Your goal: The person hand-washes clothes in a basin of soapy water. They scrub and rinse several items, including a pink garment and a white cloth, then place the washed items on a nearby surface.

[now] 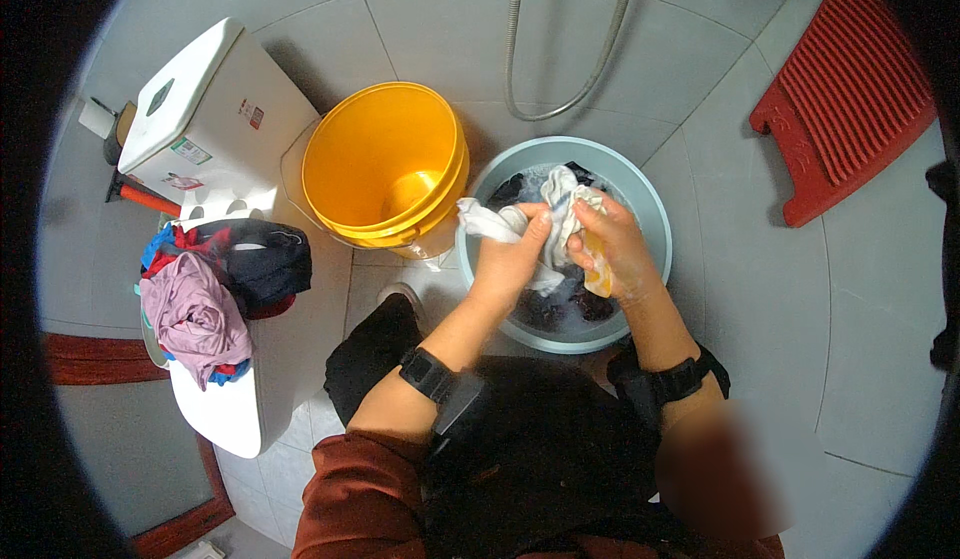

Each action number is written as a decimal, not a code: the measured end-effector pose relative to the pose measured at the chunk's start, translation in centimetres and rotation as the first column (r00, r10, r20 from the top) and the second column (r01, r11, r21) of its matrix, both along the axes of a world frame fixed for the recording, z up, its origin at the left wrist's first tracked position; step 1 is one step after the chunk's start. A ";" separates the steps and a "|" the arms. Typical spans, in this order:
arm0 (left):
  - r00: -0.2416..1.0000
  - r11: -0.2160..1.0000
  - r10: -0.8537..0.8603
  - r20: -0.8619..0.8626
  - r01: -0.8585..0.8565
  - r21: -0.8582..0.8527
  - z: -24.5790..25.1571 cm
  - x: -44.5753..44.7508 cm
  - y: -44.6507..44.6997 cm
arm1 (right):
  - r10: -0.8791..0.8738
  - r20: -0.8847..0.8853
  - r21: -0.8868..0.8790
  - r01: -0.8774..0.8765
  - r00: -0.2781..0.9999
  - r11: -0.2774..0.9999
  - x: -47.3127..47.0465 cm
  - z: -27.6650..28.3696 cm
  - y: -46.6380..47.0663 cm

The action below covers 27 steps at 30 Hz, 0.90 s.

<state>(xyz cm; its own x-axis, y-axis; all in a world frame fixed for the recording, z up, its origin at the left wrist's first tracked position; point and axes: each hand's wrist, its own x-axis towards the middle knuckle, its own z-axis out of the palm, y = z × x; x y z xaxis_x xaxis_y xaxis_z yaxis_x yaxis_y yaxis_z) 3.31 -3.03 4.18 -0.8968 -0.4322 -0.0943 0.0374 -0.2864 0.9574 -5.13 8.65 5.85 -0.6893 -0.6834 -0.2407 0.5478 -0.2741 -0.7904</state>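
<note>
Between my hands is a wet, bunched white cloth, held over a light blue basin. My left hand grips it, and one twisted end pokes out to the left. The fingers of my right hand pinch the cloth too. A yellow bar of soap, coated with lather, is also held in my right hand against the palm side. Below, dark clothes soak in sudsy water inside the basin.
A yellow bucket with a wire handle stands left of the basin. Wet-looking clothes are piled on the white toilet. A red ridged washboard leans at the right wall. A metal shower hose hangs above the basin.
</note>
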 end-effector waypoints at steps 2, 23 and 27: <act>0.998 0.995 -0.043 -0.039 0.039 -0.095 0.2 0.1 0.0 | -0.014 -0.129 0.161 0.035 0.992 0.986 0.1 0.2 -0.1; 0.958 -0.158 -0.129 0.254 0.233 -0.959 -0.5 0.7 -1.0 | 0.238 -0.120 0.267 -0.200 0.964 0.943 -2.3 1.2 2.0; 0.827 -0.178 -0.193 0.529 0.500 -0.847 -3.0 2.3 0.5 | 0.511 -0.183 0.442 -0.395 0.840 0.806 -0.4 -0.5 0.5</act>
<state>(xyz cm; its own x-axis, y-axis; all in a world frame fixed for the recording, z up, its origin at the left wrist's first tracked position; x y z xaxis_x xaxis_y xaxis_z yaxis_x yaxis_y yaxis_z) 5.63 -2.54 1.13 -0.9819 0.1587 -0.1031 0.1339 0.9676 0.2142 -5.52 9.10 5.30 -0.3989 -0.8313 -0.3870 0.2731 0.2952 -0.9156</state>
